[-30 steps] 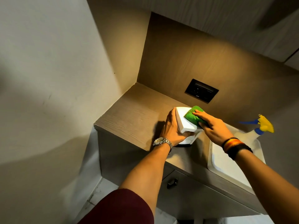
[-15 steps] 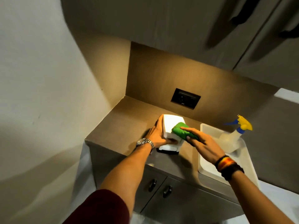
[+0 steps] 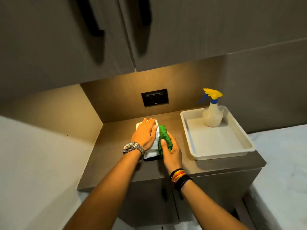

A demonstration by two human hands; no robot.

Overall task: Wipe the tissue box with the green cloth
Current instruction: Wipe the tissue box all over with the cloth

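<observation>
The tissue box (image 3: 155, 138), white with a dark base edge, sits on the wooden worktop (image 3: 116, 130) in the corner nook, left of a white tray (image 3: 191, 141). The left hand (image 3: 145, 134) lies flat on the box's top, fingers extended and close together, pressing it down. The right hand (image 3: 171, 152) cups the green cloth (image 3: 163, 137) and presses it against the box's right side face; the fingers curl around the cloth, with the thumb on its near part. A spray bottle (image 3: 212, 113) stands upright in the far part of the tray, well apart from both hands. A wall socket (image 3: 154, 97) sits in the back panel behind the box.

Judged stage: the side face is being wiped, with other faces probably left to do.

Risks from here: sideways pressure from the cloth may slide or tip the light box if the steadying hand eases off. The cloth, held only by a loose cup of the palm, may bunch up or slip free. A wide stroke towards the right could knock the tray rim.
</observation>
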